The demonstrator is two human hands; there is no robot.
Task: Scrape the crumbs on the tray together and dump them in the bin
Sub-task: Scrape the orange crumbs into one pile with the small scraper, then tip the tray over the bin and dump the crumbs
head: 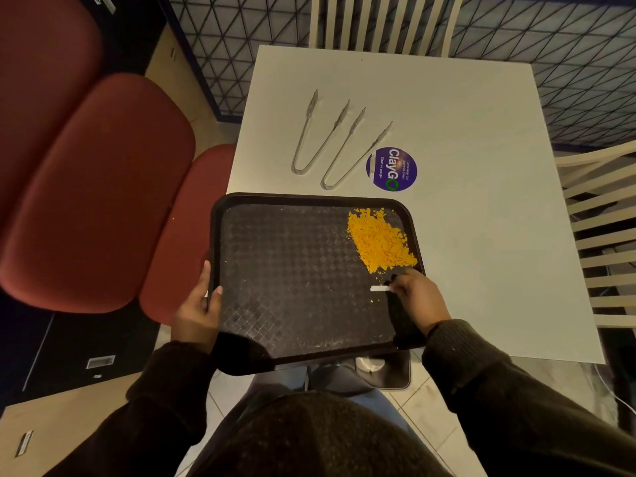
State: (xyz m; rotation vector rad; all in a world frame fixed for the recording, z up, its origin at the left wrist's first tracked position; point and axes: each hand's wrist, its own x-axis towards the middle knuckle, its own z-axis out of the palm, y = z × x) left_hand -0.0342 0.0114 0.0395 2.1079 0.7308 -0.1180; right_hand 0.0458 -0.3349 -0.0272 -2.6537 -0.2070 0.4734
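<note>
"ClayGo / Clean as you go" is read on a sticker (391, 169) on the counter (464, 132) beyond the dark tray (215, 235), gripped at its L rim by the left hand (198, 304), w/ orange crumbs (378, 241) heaped far-R near a white strip (380, 288) pinched by the right hand (418, 297).

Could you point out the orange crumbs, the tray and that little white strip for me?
orange crumbs (378, 241): head view, middle of the pile.
tray (292, 270): head view, bare patterned floor.
white strip (379, 288): head view, its exposed part beyond the fingers.
</note>
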